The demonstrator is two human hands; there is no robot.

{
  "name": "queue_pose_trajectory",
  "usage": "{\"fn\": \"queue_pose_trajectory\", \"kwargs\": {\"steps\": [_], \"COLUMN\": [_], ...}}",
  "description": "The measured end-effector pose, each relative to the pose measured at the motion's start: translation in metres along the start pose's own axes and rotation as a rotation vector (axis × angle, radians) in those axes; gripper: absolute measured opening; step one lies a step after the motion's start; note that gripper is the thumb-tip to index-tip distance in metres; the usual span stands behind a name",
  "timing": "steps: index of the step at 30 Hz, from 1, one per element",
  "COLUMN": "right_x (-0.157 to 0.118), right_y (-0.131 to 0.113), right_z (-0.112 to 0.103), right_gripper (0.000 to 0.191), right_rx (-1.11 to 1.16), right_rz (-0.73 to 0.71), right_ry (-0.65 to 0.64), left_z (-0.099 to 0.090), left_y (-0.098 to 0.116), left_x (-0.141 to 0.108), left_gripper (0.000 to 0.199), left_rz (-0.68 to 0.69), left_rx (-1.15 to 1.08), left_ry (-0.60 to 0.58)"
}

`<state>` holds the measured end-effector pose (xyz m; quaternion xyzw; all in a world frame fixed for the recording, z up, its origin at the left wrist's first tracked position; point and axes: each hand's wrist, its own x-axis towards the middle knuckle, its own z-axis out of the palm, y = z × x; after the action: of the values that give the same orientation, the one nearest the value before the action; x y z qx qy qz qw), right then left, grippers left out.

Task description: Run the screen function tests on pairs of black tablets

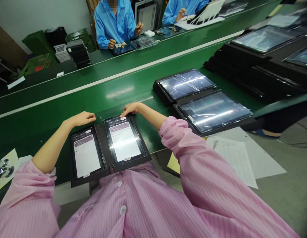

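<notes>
Two tablets with lit screens lie side by side in a black tray at the table edge in front of me. The left tablet and the right tablet both show a mostly white page below a dark strip with small buttons. My right hand is over the top of the right tablet, a fingertip on the screen near a white oval button; it holds nothing. Just beyond the left tablet's top edge, my left hand hovers with loosely extended fingers pointing right, nothing visible in it.
Two more tablets, a far one and a near one, lie in black trays at right. Stacked trays stand beyond. Papers stick out at lower right. Across the green bench, two people in blue work.
</notes>
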<state>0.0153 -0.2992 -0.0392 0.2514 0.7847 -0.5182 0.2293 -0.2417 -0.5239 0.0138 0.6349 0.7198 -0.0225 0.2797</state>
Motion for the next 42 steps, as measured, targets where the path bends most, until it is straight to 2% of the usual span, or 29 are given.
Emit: {"fn": "queue_pose_trajectory", "kwargs": {"steps": [3, 5, 10, 13, 15, 17, 19, 24, 28, 33, 37, 40, 42], "right_x": [0.004, 0.008, 0.007, -0.006, -0.015, -0.021, -0.024, -0.028, -0.038, -0.039, -0.033, -0.033, -0.037], "right_y": [0.001, 0.002, 0.017, 0.040, 0.056, 0.069, 0.076, 0.078, 0.084, 0.092, 0.094, 0.097, 0.099], "right_z": [0.002, 0.004, 0.009, 0.021, 0.034, 0.049, 0.062, 0.083, 0.100, 0.120, 0.130, 0.136, 0.137], "right_gripper": [0.072, 0.071, 0.068, 0.073, 0.089, 0.100, 0.100, 0.097, 0.099, 0.099, 0.096, 0.096, 0.103], "right_rx": [-0.008, -0.020, -0.015, 0.110, 0.204, 0.241, 0.267, 0.399, 0.382, 0.388, 0.447, 0.432, 0.356], "right_rz": [-0.016, -0.034, -0.110, -0.241, -0.349, -0.423, -0.460, -0.484, -0.496, -0.489, -0.477, -0.508, -0.523], "right_ry": [0.010, 0.031, 0.116, 0.307, 0.443, 0.506, 0.544, 0.636, 0.655, 0.744, 0.808, 0.807, 0.784], "left_z": [0.002, 0.007, 0.019, 0.022, 0.027, 0.032, 0.036, 0.039, 0.041, 0.048, 0.046, 0.046, 0.049], "left_y": [-0.017, -0.027, -0.035, -0.034, -0.033, -0.031, -0.030, -0.034, -0.036, -0.030, -0.029, -0.027, -0.023], "left_x": [-0.008, -0.012, -0.026, -0.040, -0.048, -0.051, -0.050, -0.047, -0.052, -0.051, -0.048, -0.053, -0.057], "left_gripper": [0.055, 0.060, 0.065, 0.070, 0.072, 0.068, 0.065, 0.070, 0.064, 0.061, 0.063, 0.064, 0.077], "left_rz": [-0.082, -0.082, -0.035, -0.038, -0.033, -0.021, -0.010, -0.010, -0.012, 0.021, 0.007, -0.034, -0.004], "left_rx": [-0.124, -0.212, -0.326, -0.285, -0.232, -0.216, -0.221, -0.237, -0.305, -0.182, -0.172, -0.164, -0.105], "left_ry": [-0.118, -0.156, -0.092, -0.089, -0.078, -0.044, -0.005, 0.032, 0.041, 0.109, 0.060, 0.028, 0.009]}}
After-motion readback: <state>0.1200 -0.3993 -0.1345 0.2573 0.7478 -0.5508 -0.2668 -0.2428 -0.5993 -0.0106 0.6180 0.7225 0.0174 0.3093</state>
